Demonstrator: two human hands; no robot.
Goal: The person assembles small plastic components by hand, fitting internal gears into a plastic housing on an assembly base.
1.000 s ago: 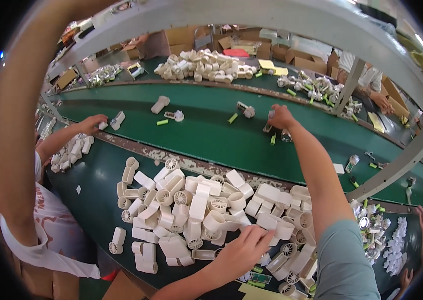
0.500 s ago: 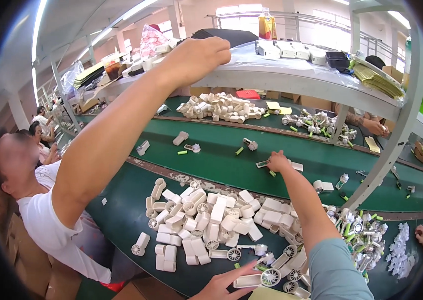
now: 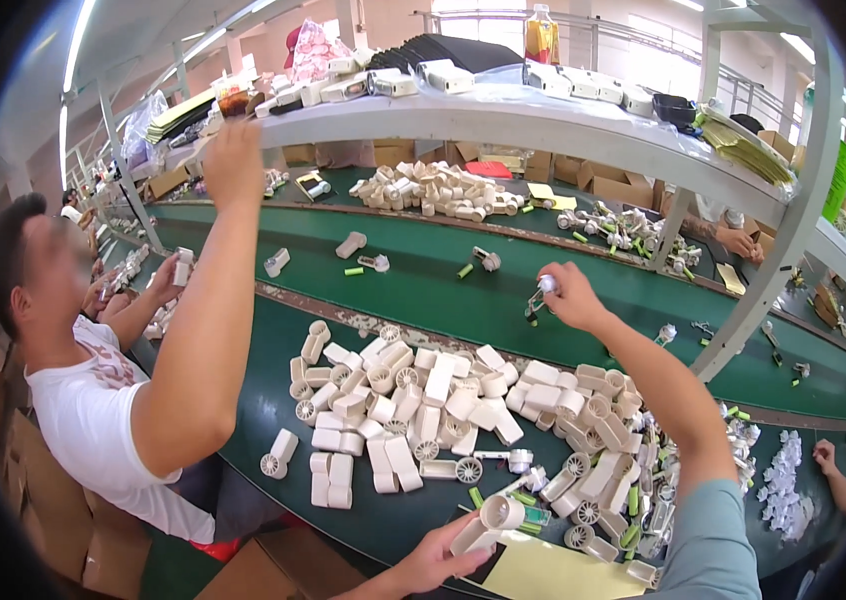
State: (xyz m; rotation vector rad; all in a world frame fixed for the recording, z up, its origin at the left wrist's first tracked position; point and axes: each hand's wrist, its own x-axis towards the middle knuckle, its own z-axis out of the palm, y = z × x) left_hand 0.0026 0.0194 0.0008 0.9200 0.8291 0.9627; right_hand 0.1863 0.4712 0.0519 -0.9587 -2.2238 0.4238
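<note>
My right hand (image 3: 575, 297) is stretched out over the green conveyor belt (image 3: 443, 290) and pinches a small white-and-dark part (image 3: 541, 292) at its fingertips. My left hand (image 3: 435, 558) sits at the lower edge and grips a cream plastic tube housing (image 3: 488, 520) above a yellow sheet (image 3: 543, 570). Between my hands lies a heap of cream plastic housings and fan wheels (image 3: 443, 400) on the green worktop.
A co-worker in a white shirt (image 3: 93, 430) sits at my left, with an arm (image 3: 208, 300) raised to the grey shelf (image 3: 563, 125). Another pile of cream parts (image 3: 438, 190) lies across the belt. Cardboard boxes (image 3: 63, 530) stand lower left. Other workers' hands (image 3: 828, 455) are at the right.
My right hand has drawn back from the belt toward me with the small part. My left hand dropped lower with a tube housing. The co-worker's arm swung left, up to the shelf.
</note>
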